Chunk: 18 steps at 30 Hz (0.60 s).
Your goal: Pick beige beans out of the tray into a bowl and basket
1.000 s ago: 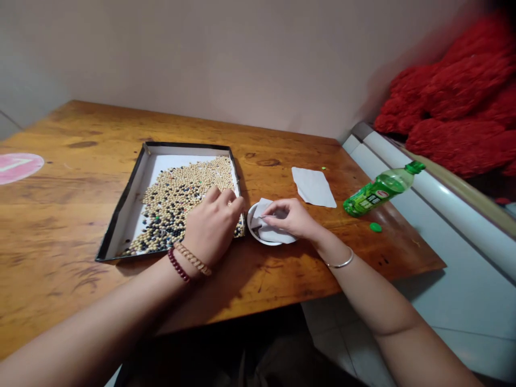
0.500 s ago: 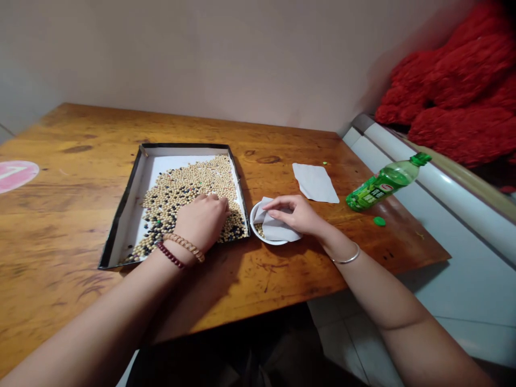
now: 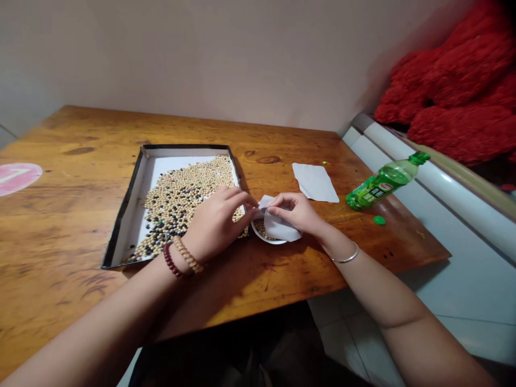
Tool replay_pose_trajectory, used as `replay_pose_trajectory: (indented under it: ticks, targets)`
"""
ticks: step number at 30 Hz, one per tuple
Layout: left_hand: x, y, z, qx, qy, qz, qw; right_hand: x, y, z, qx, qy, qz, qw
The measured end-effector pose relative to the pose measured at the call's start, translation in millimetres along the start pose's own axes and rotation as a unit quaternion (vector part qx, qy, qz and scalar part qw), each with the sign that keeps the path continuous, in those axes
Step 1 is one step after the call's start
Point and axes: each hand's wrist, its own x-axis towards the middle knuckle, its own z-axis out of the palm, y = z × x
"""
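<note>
A black-rimmed tray [image 3: 131, 200] lined with white paper holds many tan beans mixed with dark ones [image 3: 177, 196]. My left hand [image 3: 215, 223] reaches from the tray's right edge toward a small white bowl [image 3: 262, 236] with beans inside, its fingers pinched together at the bowl's rim. My right hand [image 3: 296, 212] rests on the bowl and grips a folded white paper [image 3: 282, 230] that partly covers it. What my left fingertips hold is too small to make out.
A wooden table [image 3: 80, 177] stands against a wall. A second white paper [image 3: 315, 183], a green bottle [image 3: 382, 183] lying on its side and a green cap [image 3: 378, 220] sit to the right. A pink sticker [image 3: 18, 177] is at the far left. Red fluffy fabric [image 3: 455, 102] lies beyond the table.
My left hand has moved from the beans in the tray rightward to the bowl's rim. My right hand has lifted the paper slightly, showing beans in the bowl.
</note>
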Motion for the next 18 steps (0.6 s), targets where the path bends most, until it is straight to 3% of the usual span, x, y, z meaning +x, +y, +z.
replay_pose_trajectory:
  ticks: [4, 9, 18]
  targets:
    - [-3, 3, 9, 0.049, -0.044, 0.061, 0.996, 0, -6, -2, -0.009, -0.026, -0.025, 0.999]
    - [-7, 6, 15, 0.136, -0.043, 0.108, 0.984, -3, -10, 0, -0.03, -0.042, -0.021, 0.998]
    - [-9, 12, 16, 0.168, 0.0, 0.086, 0.982, -7, -12, 2, -0.052, -0.077, -0.018, 0.995]
